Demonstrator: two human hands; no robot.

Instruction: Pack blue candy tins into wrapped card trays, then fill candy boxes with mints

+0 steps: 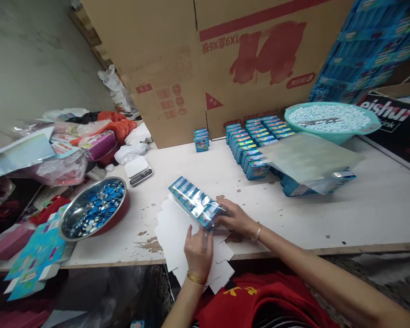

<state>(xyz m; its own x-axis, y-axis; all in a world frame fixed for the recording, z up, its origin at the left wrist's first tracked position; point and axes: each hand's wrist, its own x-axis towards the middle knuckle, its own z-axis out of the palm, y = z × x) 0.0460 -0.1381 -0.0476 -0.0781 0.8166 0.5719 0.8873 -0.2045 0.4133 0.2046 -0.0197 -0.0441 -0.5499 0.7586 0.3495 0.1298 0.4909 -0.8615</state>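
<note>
Wears a yellow, gold-toned bangle [197, 278] at the wrist of the left hand [198, 253] and a thin, pale bracelet [258, 232] at the wrist of the right hand [238, 220]. Dressed in a loosely folded red garment [225, 310] with yellow markings [251, 290], below the table's [304, 223] near edge, plus black cloth with white stripes [280, 324].

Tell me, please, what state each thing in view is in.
Wrapped pack: in clear film, near end in the right hand
White cards: fanned out, overlapping
Metal bowl: part-filled with blue and silver pieces
Teal basin: full of white pieces
Scale: lying flat, reading illegible
Blue boxes: standing in rows
Translucent sheet: draped over some boxes
Carton: standing, printed upside down
</note>
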